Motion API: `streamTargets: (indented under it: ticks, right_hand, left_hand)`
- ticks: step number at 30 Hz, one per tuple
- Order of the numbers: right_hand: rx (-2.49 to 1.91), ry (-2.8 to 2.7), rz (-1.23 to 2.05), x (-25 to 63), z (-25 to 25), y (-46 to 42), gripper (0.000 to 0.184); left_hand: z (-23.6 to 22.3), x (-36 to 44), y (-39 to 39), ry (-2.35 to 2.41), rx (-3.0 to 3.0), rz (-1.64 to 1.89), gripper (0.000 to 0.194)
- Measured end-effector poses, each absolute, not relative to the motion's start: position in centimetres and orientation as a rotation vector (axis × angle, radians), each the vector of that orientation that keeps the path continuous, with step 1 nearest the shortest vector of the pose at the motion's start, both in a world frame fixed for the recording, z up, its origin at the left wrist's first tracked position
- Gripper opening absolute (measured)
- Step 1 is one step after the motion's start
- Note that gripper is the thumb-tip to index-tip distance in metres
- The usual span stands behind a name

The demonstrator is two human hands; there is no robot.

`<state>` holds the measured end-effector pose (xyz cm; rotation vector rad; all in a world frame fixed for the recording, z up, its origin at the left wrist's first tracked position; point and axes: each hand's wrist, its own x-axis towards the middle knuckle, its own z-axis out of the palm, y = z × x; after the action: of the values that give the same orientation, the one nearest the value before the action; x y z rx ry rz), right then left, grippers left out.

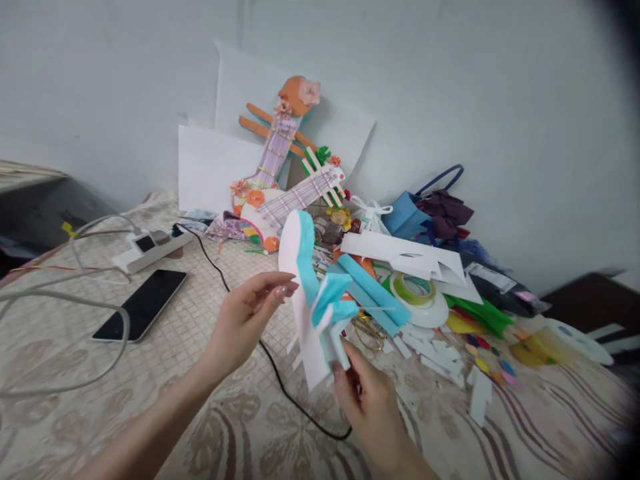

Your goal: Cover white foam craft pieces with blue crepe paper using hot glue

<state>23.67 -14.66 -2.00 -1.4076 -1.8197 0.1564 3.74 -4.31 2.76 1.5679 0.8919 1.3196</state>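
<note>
A white cardboard cutout with a rounded top and a turquoise paper strip along its side stands tilted in front of me. Folded turquoise-and-white paper parts stick out from its right side. My right hand grips the lower right of this cutout between thumb and fingers. At its left edge is my left hand, thumb and index finger pinched together there; the exact contact is hard to make out. Behind the cutout lean two decorated paper guitars with flowers and strings.
Turquoise paper rolls, a roll of tape, white card pieces and scraps crowd the right. A black phone, a power strip and looping cables lie left. One black cable runs beneath my hands.
</note>
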Motion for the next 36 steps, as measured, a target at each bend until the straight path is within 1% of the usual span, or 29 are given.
streamTargets:
  ticks: [4,10,15,18,22,24,26,30,34,36]
  right_hand:
    - [-1.439,-1.755,0.119,24.8,-3.1,-14.4,0.036]
    - [-1.48,-1.683,0.137,25.7,-3.6,-14.6,0.038]
    - [-1.502,-1.54,0.231,26.1,-4.0,-15.3,0.04]
    - [-1.463,-1.369,0.437,25.5,-4.0,-15.6,0.041]
    - [-1.361,-1.143,0.773,23.6,-3.6,-15.6,0.041]
    - [-1.316,-1.092,0.914,22.5,-3.6,-15.6,0.044]
    - [-1.259,-1.062,1.024,21.4,-4.1,-15.6,0.045]
    - [-1.114,-1.006,1.185,19.6,-5.6,-15.5,0.043]
    - [-0.99,-1.095,1.357,19.1,-6.9,-15.8,0.045]
    - [-0.977,-1.184,1.433,19.6,-7.3,-16.2,0.044]
  left_hand:
    - [1.9,2.8,-3.7,0.949,1.551,1.336,0.023]
    - [0.7,1.9,-3.3,0.997,1.475,1.225,0.019]
    - [-0.7,1.5,-2.7,1.048,1.505,1.139,0.035]
    - [-1.6,1.5,-2.3,1.106,1.518,1.108,0.04]
    - [-1.9,1.5,-2.3,1.123,1.446,1.08,0.063]
    - [-1.8,1.5,-2.6,1.123,1.343,1.025,0.067]
    - [-1.8,1.4,-2.9,1.105,1.207,0.972,0.062]
    - [-1.8,1.2,-3.2,0.944,0.942,1.038,0.052]
    - [-1.3,-0.1,-3.3,0.931,0.813,1.006,0.038]
    - [-1.0,-1.2,-3.4,0.971,0.795,0.996,0.039]
